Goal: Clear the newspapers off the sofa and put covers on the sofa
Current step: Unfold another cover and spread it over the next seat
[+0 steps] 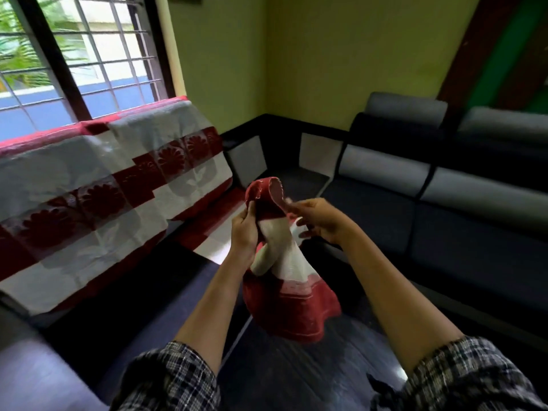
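While bunched cover (284, 280) hangs, left hand (244, 229) grips it, right hand (318, 221) pinches its edge.

Yellow-green walls (296, 54), a dark-framed grilled window (98, 54) bright with daylight, greenery (17, 48) beyond it at left.

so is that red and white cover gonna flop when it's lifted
Probably floppy: the cover hangs in loose folds below the left hand and right hand. Likely light, since fingers alone seem to carry it. It should drape like the spread cover.
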Tool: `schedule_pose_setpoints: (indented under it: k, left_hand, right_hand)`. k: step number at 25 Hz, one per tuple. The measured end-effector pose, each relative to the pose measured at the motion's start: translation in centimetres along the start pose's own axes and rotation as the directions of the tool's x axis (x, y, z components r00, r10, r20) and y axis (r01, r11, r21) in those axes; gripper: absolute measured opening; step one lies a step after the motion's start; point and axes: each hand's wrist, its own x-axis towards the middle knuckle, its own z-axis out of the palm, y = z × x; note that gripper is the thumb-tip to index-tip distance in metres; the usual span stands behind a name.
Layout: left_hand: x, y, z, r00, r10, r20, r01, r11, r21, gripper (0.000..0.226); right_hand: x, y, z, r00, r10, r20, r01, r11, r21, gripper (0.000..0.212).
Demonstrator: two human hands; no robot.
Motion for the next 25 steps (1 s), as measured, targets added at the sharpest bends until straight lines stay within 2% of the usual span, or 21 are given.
schedule_pose_setpoints:
  k: [2,5,7,10,12,14,16,17,18,19,20,21,22,23,24,25]
  left_hand:
    - [-0.4,-0.2,1.6,0.996,0.063,0.067,-0.068,0.994,0.084,0.033]
    - [-0.7,-0.3,3.1,0.979,0.172,0.107,-0.193,0.953,0.235,0.034]
    - [-1.1,-0.3,3.7,0.963,0.264,0.058,-0.269,0.914,0.304,0.035]
    - [-1.7,0.1,3.9,0.958,0.253,-0.138,-0.218,0.949,0.228,0.033]
    - [-2.1,0.4,3.6,0.947,0.281,-0.157,-0.235,0.937,0.257,0.032]
    - [-3.0,1.1,4.0,0.935,0.325,-0.139,-0.284,0.924,0.256,0.033]
    - [-4.0,1.9,4.7,0.927,0.342,-0.156,-0.298,0.922,0.247,0.030]
    - [-4.2,2.2,4.9,0.923,0.343,-0.173,-0.302,0.926,0.224,0.029]
    - [-4.6,2.7,5.1,0.924,0.336,-0.183,-0.305,0.936,0.177,0.030]
    - [-4.6,3.0,5.1,0.928,0.321,-0.189,-0.299,0.944,0.136,0.030]
    - [-4.8,3.4,5.0,0.939,0.295,-0.176,-0.284,0.955,0.086,0.029]
    - [-4.8,3.5,4.8,0.955,0.263,-0.140,-0.260,0.965,0.036,0.027]
    - [-4.9,3.5,4.4,0.971,0.230,-0.066,-0.231,0.973,0.001,0.027]
    - [-4.9,3.5,4.1,0.979,0.198,0.048,-0.197,0.980,-0.021,0.032]
    - [-5.0,3.4,4.0,0.975,0.138,0.174,-0.141,0.990,0.007,0.037]
    - [-5.2,3.1,3.9,0.957,0.046,0.288,-0.084,0.989,0.121,0.041]
  right_hand:
    - [-1.0,0.6,-0.5,0.996,-0.076,0.054,0.077,0.996,-0.033,0.029]
    - [-1.7,1.2,-1.7,0.975,-0.205,-0.089,0.208,0.978,0.022,0.028]
    - [-2.2,1.4,-3.4,0.972,-0.220,-0.082,0.227,0.969,0.096,0.022]
    - [-2.8,1.9,-5.8,0.984,-0.159,-0.076,0.172,0.959,0.224,0.020]
    - [-3.0,2.2,-6.3,0.983,-0.152,-0.107,0.162,0.982,0.095,0.027]
    - [-3.4,2.8,-6.8,0.975,-0.213,-0.055,0.215,0.976,0.022,0.028]
    - [-4.1,3.4,-7.5,0.960,-0.264,0.089,0.259,0.964,0.060,0.026]
    - [-4.1,3.9,-8.0,0.952,-0.260,0.162,0.268,0.963,-0.025,0.025]
    - [-3.6,4.6,-8.5,0.951,-0.221,0.214,0.269,0.936,-0.227,0.025]
    - [-2.9,5.4,-9.1,0.957,-0.148,0.251,0.253,0.847,-0.468,0.024]
    - [-2.1,6.3,-9.7,0.969,-0.058,0.241,0.211,0.702,-0.680,0.022]
    - [-1.4,7.1,-10.1,0.986,-0.004,0.167,0.140,0.561,-0.816,0.017]
    - [-1.1,7.7,-10.4,0.998,-0.006,0.069,0.063,0.480,-0.875,0.013]
    - [-0.9,8.0,-10.4,0.998,-0.058,-0.030,0.002,0.485,-0.874,0.016]
    - [-0.9,7.7,-10.3,0.984,-0.140,-0.111,-0.010,0.578,-0.816,0.019]
    - [-1.0,7.1,-10.1,0.961,-0.224,-0.163,0.045,0.707,-0.705,0.020]
